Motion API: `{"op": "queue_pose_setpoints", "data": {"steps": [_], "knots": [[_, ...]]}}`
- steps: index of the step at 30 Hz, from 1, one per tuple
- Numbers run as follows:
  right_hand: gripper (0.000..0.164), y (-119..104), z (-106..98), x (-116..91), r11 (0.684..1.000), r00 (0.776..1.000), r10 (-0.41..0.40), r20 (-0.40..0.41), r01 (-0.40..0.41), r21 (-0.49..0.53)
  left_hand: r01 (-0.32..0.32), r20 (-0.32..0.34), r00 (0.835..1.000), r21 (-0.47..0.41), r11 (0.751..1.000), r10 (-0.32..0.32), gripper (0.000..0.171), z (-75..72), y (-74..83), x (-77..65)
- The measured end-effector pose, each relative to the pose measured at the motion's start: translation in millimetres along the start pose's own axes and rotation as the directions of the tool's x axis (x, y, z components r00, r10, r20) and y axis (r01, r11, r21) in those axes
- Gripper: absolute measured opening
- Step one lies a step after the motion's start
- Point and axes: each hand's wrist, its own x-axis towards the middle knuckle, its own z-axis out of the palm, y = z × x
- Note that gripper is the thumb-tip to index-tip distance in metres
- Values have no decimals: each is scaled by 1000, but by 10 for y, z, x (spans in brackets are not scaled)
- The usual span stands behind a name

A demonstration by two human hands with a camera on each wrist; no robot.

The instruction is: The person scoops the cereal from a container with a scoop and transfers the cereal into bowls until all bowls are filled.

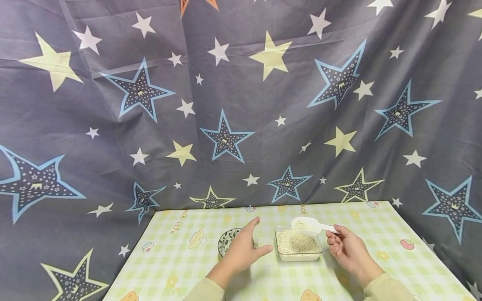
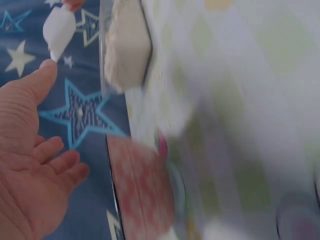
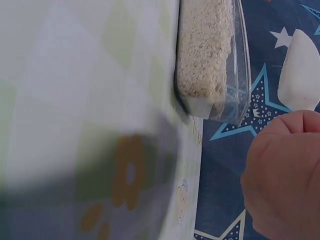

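My right hand (image 1: 350, 251) pinches the handle of a white scoop (image 1: 311, 225), which has some pale grains in its bowl. The scoop is raised over the far side of a clear rectangular container (image 1: 299, 258) filled with rice-like grains (image 1: 295, 242). To its left stands a round bowl (image 1: 227, 240), dark floral inside and pink-patterned outside in the left wrist view (image 2: 142, 187). My left hand (image 1: 242, 248) hovers by the bowl's right side, thumb spread from the fingers and nothing held. It hides much of the bowl in the head view.
A green checked cloth with cartoon prints covers the table (image 1: 196, 259). Behind the table's far edge hangs a dark curtain (image 1: 241, 175) with stars. In the left wrist view, a blurred round shape (image 2: 300, 220) shows at the lower right corner.
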Motion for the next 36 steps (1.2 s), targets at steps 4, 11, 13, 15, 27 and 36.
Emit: {"op": "queue_pose_setpoints", "data": {"steps": [4, 11, 13, 15, 27, 36], "knots": [[32, 14, 96, 8, 1000, 1000, -9, 18, 9, -22, 22, -48, 999, 19, 1000, -21, 105, -190, -235, -99], [28, 55, 274, 63, 998, 998, -25, 58, 28, -50, 99, -83, 992, 43, 994, -95, 112, -351, -637, -275], [28, 72, 338, 88, 997, 997, -26, 67, 31, -67, 115, -82, 990, 46, 992, -111, 115, -354, -714, -310], [28, 96, 407, 109, 996, 997, -18, 75, 24, -81, 119, -81, 990, 46, 992, -115, 117, -347, -768, -339], [30, 319, 797, 207, 994, 995, -1, 105, 12, -107, 138, -87, 987, 55, 989, -133, 116, -305, -862, -407], [24, 523, 987, 237, 992, 997, -21, 72, 29, -120, 148, -93, 986, 80, 986, -140, 121, -297, -894, -390]]}}
